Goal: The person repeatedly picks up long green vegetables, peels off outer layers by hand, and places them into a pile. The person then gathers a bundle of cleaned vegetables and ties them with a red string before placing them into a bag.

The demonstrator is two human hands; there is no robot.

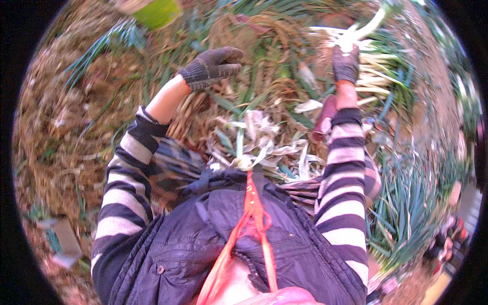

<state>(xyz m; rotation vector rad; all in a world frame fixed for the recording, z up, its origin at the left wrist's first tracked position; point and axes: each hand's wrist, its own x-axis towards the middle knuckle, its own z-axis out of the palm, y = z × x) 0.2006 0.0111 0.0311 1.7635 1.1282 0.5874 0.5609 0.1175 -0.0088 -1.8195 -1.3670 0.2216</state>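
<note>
My left hand [213,68], in a dark knitted work glove with an orange cuff edge, hangs over dry leaves with its fingers curved and nothing visible between them. At the upper right my right hand [346,64], gloved alike, is at a white scallion or leek stalk [371,26], its fingers hidden by glare and blur. Beside and beneath it lies a pile of white stalks with green tops [377,76]. Peeled pale skins [263,129] are heaped in front of my lap. A dark red tube-like object [324,122] lies by my right wrist.
Dry straw-like plant waste [57,126] covers the ground at left. A green and white container [154,13] stands at the top. More long green leaves [404,206] lie at the right. Part of what looks like another person [448,240] shows at the lower right rim.
</note>
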